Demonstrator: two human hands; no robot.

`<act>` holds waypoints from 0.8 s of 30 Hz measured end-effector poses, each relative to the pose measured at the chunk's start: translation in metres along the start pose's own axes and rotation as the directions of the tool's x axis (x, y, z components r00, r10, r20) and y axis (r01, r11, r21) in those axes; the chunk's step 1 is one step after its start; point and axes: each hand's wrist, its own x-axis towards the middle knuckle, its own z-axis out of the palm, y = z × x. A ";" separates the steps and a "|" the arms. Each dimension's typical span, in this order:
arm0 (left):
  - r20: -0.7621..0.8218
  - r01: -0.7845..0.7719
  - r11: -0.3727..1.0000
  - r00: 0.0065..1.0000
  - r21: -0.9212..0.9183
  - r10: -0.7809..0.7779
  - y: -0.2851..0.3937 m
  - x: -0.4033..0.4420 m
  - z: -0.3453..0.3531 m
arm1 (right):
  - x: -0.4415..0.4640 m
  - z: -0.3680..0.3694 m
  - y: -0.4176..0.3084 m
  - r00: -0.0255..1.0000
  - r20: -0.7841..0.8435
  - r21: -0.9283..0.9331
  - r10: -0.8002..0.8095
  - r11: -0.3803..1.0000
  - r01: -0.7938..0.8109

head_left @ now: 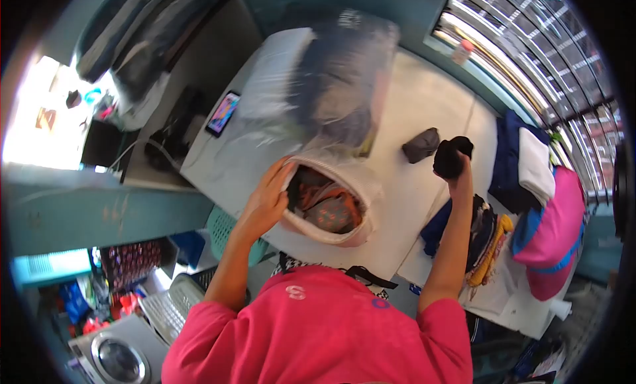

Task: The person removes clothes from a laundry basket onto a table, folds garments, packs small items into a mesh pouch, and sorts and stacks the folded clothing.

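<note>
My left hand (266, 200) grips the near-left rim of a pale zippered fabric bag (368, 218), holding its mouth apart. Inside lie grey and orange cloth items (331, 210), partly hidden by the rim. Off to the right, my right hand (458, 173) is closed on a small black cloth bundle (452, 156), raised over the white table. Its exact kind I cannot make out. A dark grey folded bundle (421, 145) lies on the table just left of that hand.
Clear plastic-wrapped clothes (341, 79) fill the table's back. A phone (223, 114) lies at its left edge. Folded garments (487, 241), a white folded cloth (535, 162) and a pink-blue bag (556, 218) line the right side. A barred window (543, 59) stands beyond.
</note>
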 end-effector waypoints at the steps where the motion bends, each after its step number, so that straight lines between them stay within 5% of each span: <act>1: 0.022 0.022 0.999 1.000 -0.041 -0.021 0.001 0.000 0.000 | -0.017 0.011 0.002 0.970 0.235 0.200 -0.069 0.980 0.021; 3: 0.042 0.041 0.996 0.998 -0.083 -0.037 0.000 0.000 0.001 | -0.061 0.067 0.001 0.809 0.566 0.275 -0.158 0.961 -0.004; 4: 0.039 0.021 0.996 0.999 -0.092 -0.018 -0.001 0.000 0.002 | -0.065 0.086 0.017 0.722 0.692 0.265 -0.013 0.934 -0.238; 6: 0.035 -0.011 0.994 0.999 -0.105 0.015 -0.005 0.002 0.006 | -0.100 0.138 0.025 0.530 0.846 0.179 0.053 0.910 -0.375; 7: -0.003 -0.099 0.995 0.995 -0.032 0.099 -0.009 0.004 0.008 | -0.128 0.169 0.016 0.458 0.889 0.144 0.005 0.946 -0.289; 10: -0.041 -0.196 0.979 0.979 0.051 0.198 -0.013 0.000 0.009 | -0.132 0.200 0.052 0.450 0.885 -0.066 0.119 0.989 -0.131; 12: -0.046 -0.208 0.976 0.976 0.057 0.211 -0.011 -0.004 0.006 | -0.132 0.210 0.073 0.716 0.698 -0.253 0.018 0.941 0.223; 13: -0.038 -0.168 0.984 0.985 0.057 0.171 -0.008 -0.008 0.004 | -0.130 0.212 0.082 0.716 0.698 -0.254 0.017 0.941 0.225; 15: -0.033 -0.130 0.990 0.991 0.057 0.132 -0.005 -0.011 0.004 | -0.126 0.220 0.088 0.867 0.454 -0.543 -0.205 0.708 0.452; 16: -0.041 -0.129 0.990 0.990 0.062 0.132 -0.005 -0.014 0.006 | -0.131 0.223 0.081 0.891 0.405 -0.670 -0.208 0.596 0.443; 23: -0.075 -0.143 0.987 0.986 0.069 0.148 -0.013 -0.014 0.010 | -0.143 0.215 0.094 0.849 0.422 -0.821 -0.318 0.263 0.506; 24: -0.062 -0.163 0.985 0.984 0.054 0.166 -0.016 -0.014 0.010 | -0.152 0.209 0.080 0.742 0.587 -0.713 -0.325 0.227 0.664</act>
